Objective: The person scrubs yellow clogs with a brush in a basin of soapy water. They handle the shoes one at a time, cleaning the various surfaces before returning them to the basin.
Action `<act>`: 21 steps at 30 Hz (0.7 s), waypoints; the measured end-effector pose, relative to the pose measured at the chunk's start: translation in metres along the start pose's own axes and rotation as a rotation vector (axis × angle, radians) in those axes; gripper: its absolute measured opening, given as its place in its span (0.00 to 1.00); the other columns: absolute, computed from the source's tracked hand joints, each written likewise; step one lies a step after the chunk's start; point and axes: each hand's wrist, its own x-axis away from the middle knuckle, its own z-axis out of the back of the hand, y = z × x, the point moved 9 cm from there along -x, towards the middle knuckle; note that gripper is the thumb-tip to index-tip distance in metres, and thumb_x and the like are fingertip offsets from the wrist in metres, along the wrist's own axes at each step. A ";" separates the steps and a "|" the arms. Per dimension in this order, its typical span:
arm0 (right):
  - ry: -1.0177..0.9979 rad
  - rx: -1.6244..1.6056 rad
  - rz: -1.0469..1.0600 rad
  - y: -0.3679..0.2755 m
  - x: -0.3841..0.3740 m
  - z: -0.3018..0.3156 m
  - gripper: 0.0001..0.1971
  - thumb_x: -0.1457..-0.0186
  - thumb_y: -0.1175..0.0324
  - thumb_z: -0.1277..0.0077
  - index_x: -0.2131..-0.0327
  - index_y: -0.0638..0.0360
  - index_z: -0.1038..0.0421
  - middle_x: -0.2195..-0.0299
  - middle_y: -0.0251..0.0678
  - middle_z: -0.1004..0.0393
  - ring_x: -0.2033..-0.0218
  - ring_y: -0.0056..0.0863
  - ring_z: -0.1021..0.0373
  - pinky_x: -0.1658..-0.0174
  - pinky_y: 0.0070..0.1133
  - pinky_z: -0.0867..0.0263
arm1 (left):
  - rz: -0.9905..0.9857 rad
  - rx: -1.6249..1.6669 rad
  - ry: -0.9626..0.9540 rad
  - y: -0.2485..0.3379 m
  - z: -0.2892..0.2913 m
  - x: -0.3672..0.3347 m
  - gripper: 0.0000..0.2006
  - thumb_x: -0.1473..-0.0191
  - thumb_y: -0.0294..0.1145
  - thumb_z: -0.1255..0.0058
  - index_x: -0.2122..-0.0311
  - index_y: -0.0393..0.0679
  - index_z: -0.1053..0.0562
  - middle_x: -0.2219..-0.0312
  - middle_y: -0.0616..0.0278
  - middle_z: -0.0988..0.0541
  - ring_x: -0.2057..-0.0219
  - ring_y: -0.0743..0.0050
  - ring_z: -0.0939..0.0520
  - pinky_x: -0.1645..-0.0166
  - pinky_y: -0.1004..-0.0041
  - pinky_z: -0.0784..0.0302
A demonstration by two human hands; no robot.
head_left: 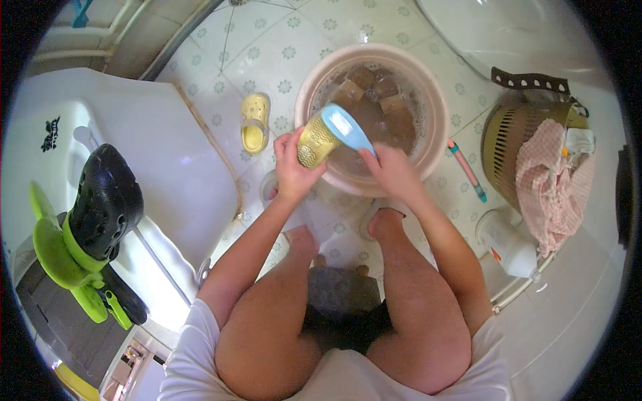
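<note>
My left hand (294,172) grips a small yellow clog (313,148) with its patterned sole turned up. In my right hand (396,172) is the handle of a light blue scrub brush (354,137); the brush head lies over one end of the clog, its bristles hidden underneath. Both hands are over the near edge of a pale pink basin (438,123). Murky, sudsy water fills it, with several brown pieces (394,123) partly under the surface; their kind is unclear. A second yellow clog (254,127), with a grey strap, stands on the tiles left of the basin.
Black and lime-green clogs (100,214) are piled on a white ledge at left. On the right are an olive basket (498,150) with pink checked cloth (552,177), a white bottle (508,247) and a pink-and-teal stick (468,172) on the floor.
</note>
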 end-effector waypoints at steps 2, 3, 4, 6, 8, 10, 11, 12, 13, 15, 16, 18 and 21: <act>0.011 0.073 0.021 -0.013 -0.041 -0.012 0.23 0.34 0.50 0.54 0.68 0.65 0.26 0.72 0.56 0.24 0.67 0.54 0.25 0.63 0.41 0.32 | 0.004 -0.022 -0.003 0.000 0.001 -0.001 0.43 0.67 0.32 0.29 0.41 0.43 0.33 0.51 0.49 0.34 0.47 0.48 0.29 0.42 0.58 0.29; 0.022 0.156 0.040 -0.016 -0.051 -0.014 0.25 0.34 0.48 0.56 0.68 0.64 0.26 0.71 0.56 0.24 0.65 0.57 0.26 0.61 0.43 0.31 | 0.011 -0.035 -0.002 0.001 -0.001 -0.002 0.43 0.67 0.32 0.29 0.40 0.43 0.33 0.51 0.49 0.34 0.47 0.48 0.29 0.42 0.58 0.29; 0.020 0.154 0.043 -0.018 -0.048 -0.013 0.25 0.34 0.48 0.56 0.68 0.64 0.26 0.71 0.56 0.24 0.65 0.57 0.26 0.61 0.43 0.31 | 0.012 -0.039 -0.001 -0.001 0.001 -0.002 0.43 0.67 0.32 0.29 0.40 0.43 0.33 0.51 0.49 0.34 0.47 0.48 0.29 0.42 0.58 0.29; -0.003 0.089 -0.011 -0.015 -0.027 -0.007 0.23 0.35 0.51 0.51 0.69 0.65 0.25 0.73 0.53 0.23 0.68 0.52 0.24 0.64 0.38 0.31 | -0.032 -0.063 0.009 -0.001 0.007 -0.001 0.43 0.67 0.31 0.29 0.40 0.46 0.33 0.52 0.51 0.35 0.51 0.50 0.27 0.45 0.60 0.25; -0.016 0.007 -0.021 0.005 0.011 -0.001 0.23 0.35 0.51 0.52 0.68 0.66 0.25 0.73 0.53 0.23 0.69 0.52 0.24 0.65 0.38 0.32 | -0.020 -0.035 0.004 0.000 0.006 -0.001 0.43 0.67 0.31 0.29 0.40 0.44 0.33 0.52 0.50 0.34 0.49 0.49 0.28 0.44 0.59 0.27; -0.052 0.025 -0.045 0.020 0.037 0.003 0.23 0.35 0.51 0.52 0.68 0.66 0.25 0.74 0.53 0.23 0.69 0.53 0.24 0.65 0.39 0.32 | -0.002 -0.013 -0.006 0.000 0.006 -0.001 0.43 0.67 0.32 0.28 0.41 0.42 0.33 0.51 0.49 0.34 0.47 0.48 0.29 0.42 0.59 0.29; -0.089 0.045 -0.073 0.025 0.044 0.002 0.23 0.35 0.51 0.52 0.67 0.66 0.25 0.74 0.53 0.23 0.69 0.53 0.25 0.65 0.40 0.32 | 0.001 -0.018 -0.023 0.002 0.005 -0.001 0.43 0.67 0.32 0.28 0.41 0.42 0.33 0.51 0.48 0.34 0.47 0.47 0.29 0.42 0.59 0.29; -0.092 0.046 -0.076 0.026 0.042 -0.001 0.23 0.35 0.51 0.52 0.67 0.66 0.25 0.74 0.53 0.23 0.69 0.53 0.25 0.65 0.40 0.32 | 0.005 -0.023 -0.038 0.004 0.004 0.000 0.43 0.67 0.32 0.28 0.41 0.42 0.33 0.51 0.48 0.34 0.48 0.47 0.29 0.42 0.59 0.29; -0.098 -0.001 -0.067 0.011 0.029 0.000 0.23 0.35 0.50 0.53 0.67 0.65 0.25 0.73 0.54 0.23 0.68 0.55 0.24 0.64 0.42 0.31 | 0.002 -0.029 -0.035 0.002 0.006 -0.001 0.43 0.67 0.32 0.28 0.41 0.42 0.33 0.51 0.48 0.34 0.48 0.47 0.29 0.42 0.59 0.29; -0.091 -0.036 -0.072 -0.002 -0.003 -0.001 0.24 0.35 0.49 0.54 0.67 0.64 0.25 0.72 0.55 0.23 0.68 0.56 0.24 0.62 0.44 0.31 | -0.013 -0.031 -0.016 0.002 0.000 -0.001 0.43 0.66 0.32 0.29 0.40 0.41 0.33 0.51 0.48 0.34 0.47 0.47 0.29 0.42 0.59 0.29; -0.046 0.043 -0.036 -0.006 -0.026 -0.003 0.24 0.35 0.49 0.54 0.67 0.64 0.25 0.72 0.55 0.23 0.68 0.55 0.24 0.62 0.44 0.31 | -0.016 -0.028 -0.021 0.003 -0.002 -0.002 0.43 0.66 0.32 0.29 0.40 0.41 0.33 0.51 0.48 0.34 0.47 0.47 0.29 0.42 0.59 0.29; -0.006 0.120 0.006 -0.012 -0.037 -0.006 0.24 0.35 0.49 0.54 0.66 0.64 0.25 0.72 0.55 0.23 0.68 0.55 0.24 0.62 0.43 0.31 | -0.072 -0.089 0.012 0.006 0.001 -0.003 0.43 0.67 0.32 0.29 0.40 0.46 0.33 0.52 0.50 0.34 0.51 0.49 0.27 0.46 0.59 0.25; -0.033 0.105 -0.033 -0.013 -0.023 -0.001 0.24 0.35 0.48 0.53 0.65 0.64 0.24 0.71 0.55 0.23 0.67 0.55 0.24 0.62 0.44 0.31 | -0.060 -0.065 0.011 0.003 0.006 -0.003 0.42 0.66 0.32 0.29 0.41 0.45 0.33 0.52 0.50 0.34 0.51 0.49 0.27 0.46 0.59 0.25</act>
